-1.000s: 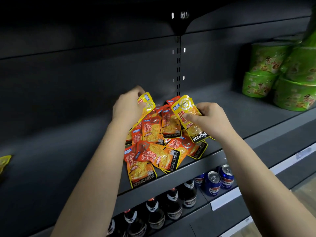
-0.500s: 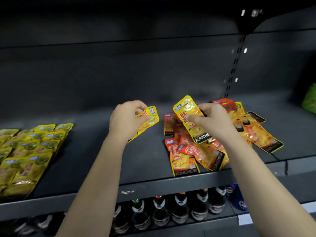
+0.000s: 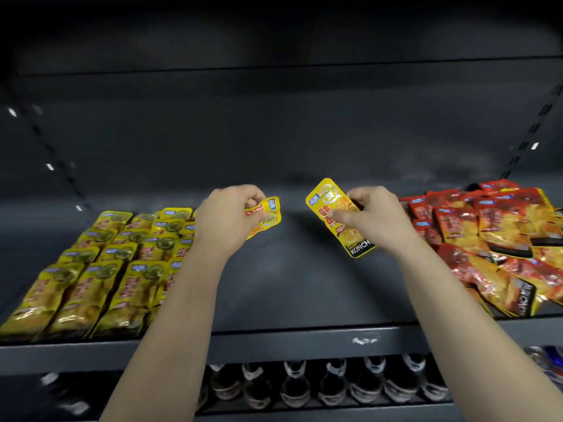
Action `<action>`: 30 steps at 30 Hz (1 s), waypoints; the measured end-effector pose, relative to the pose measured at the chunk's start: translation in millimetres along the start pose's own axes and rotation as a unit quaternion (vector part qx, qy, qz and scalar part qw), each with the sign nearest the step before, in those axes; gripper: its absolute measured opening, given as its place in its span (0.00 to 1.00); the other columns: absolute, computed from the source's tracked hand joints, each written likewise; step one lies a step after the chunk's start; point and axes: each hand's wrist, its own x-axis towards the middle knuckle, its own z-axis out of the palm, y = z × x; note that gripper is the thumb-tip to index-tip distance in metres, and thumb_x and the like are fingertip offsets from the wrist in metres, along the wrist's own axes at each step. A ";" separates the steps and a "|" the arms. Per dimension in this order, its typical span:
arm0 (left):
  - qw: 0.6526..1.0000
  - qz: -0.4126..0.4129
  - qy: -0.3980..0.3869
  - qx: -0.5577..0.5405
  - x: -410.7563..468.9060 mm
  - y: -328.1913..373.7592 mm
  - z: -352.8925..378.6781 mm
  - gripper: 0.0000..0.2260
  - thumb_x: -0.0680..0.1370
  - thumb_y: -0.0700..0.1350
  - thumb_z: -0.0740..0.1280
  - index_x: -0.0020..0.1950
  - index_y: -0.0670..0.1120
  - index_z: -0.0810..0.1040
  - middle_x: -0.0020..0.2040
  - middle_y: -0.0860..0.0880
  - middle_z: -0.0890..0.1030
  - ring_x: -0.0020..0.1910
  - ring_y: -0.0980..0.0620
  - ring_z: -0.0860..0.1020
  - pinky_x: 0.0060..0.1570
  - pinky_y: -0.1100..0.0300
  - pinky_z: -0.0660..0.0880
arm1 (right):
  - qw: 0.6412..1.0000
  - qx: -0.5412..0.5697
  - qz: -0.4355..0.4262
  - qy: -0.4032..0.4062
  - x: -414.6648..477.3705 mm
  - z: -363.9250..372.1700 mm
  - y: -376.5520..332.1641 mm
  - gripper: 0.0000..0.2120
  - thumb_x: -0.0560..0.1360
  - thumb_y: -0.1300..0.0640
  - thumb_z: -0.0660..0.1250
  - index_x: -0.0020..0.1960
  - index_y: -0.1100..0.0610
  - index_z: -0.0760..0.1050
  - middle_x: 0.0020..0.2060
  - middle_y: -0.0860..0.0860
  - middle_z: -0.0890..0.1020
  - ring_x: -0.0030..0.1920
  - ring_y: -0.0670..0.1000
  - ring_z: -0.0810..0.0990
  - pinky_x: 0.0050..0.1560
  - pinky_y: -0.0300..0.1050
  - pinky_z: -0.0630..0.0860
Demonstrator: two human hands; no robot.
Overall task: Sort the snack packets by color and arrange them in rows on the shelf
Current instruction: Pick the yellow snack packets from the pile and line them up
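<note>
My left hand grips a yellow snack packet above the middle of the dark shelf. A second yellow packet with a black lower band is pinched between thumb and fingers of my right hand, tilted. On the left of the shelf, yellow packets lie flat in neat overlapping rows. A loose heap of red packets covers the right end of the shelf. Both hands hover between the two groups.
The shelf's front lip runs across below my forearms. Dark bottles with white labels stand in a row on the lower shelf. Blue cans show at the lower right. Slotted uprights flank the back panel.
The view has swung left: the red heap has slid to the right edge and the yellow rows have come fully into view. Both hands still hold their yellow packets, carried leftward from the heap.
</note>
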 end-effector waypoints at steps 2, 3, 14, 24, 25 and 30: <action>1.000 0.006 0.004 0.002 -0.2 -17.7 -12.9 0.05 0.72 0.49 0.73 0.47 0.55 0.81 0.38 0.59 0.78 0.47 0.53 0.79 0.42 0.58 0.72 | 1.000 -0.011 -0.002 -0.002 1.2 17.6 -17.0 0.11 0.69 0.50 0.75 0.34 0.53 0.76 0.28 0.48 0.78 0.31 0.45 0.76 0.29 0.35 0.67; 1.000 0.008 0.006 0.003 -0.6 -25.9 -18.5 0.05 0.72 0.49 0.73 0.47 0.55 0.81 0.39 0.59 0.78 0.48 0.53 0.79 0.42 0.58 0.72 | 1.000 -0.010 -0.002 -0.003 2.0 26.1 -24.3 0.10 0.69 0.50 0.75 0.34 0.54 0.77 0.28 0.49 0.79 0.31 0.46 0.76 0.30 0.36 0.68; 1.000 0.011 0.000 0.018 -2.1 -101.3 -59.2 0.07 0.73 0.50 0.73 0.50 0.56 0.81 0.45 0.57 0.81 0.52 0.51 0.78 0.44 0.58 0.70 | 0.999 0.017 0.028 -0.011 10.5 108.8 -80.6 0.09 0.69 0.51 0.75 0.39 0.56 0.79 0.34 0.52 0.82 0.37 0.49 0.79 0.36 0.41 0.71; 1.000 0.012 0.013 0.019 2.2 -125.4 -69.2 0.08 0.74 0.51 0.71 0.53 0.56 0.81 0.49 0.57 0.83 0.53 0.53 0.78 0.44 0.59 0.71 | 0.980 0.125 0.138 -0.071 53.7 155.3 -85.9 0.06 0.74 0.62 0.72 0.42 0.54 0.77 0.46 0.55 0.83 0.44 0.54 0.82 0.40 0.46 0.80; 1.000 0.012 0.014 0.020 2.6 -125.3 -69.3 0.08 0.74 0.51 0.71 0.53 0.56 0.81 0.49 0.56 0.83 0.53 0.52 0.78 0.43 0.59 0.70 | 0.978 0.129 0.146 -0.080 55.0 158.2 -85.6 0.06 0.74 0.63 0.71 0.41 0.54 0.77 0.44 0.55 0.82 0.44 0.54 0.82 0.40 0.47 0.80; 1.000 0.018 0.017 0.017 3.0 -122.0 -66.3 0.07 0.75 0.51 0.71 0.52 0.56 0.81 0.49 0.56 0.83 0.52 0.53 0.79 0.43 0.59 0.71 | 0.980 0.099 0.158 -0.073 61.4 172.0 -75.7 0.09 0.72 0.61 0.74 0.36 0.54 0.76 0.40 0.53 0.81 0.44 0.53 0.81 0.41 0.47 0.79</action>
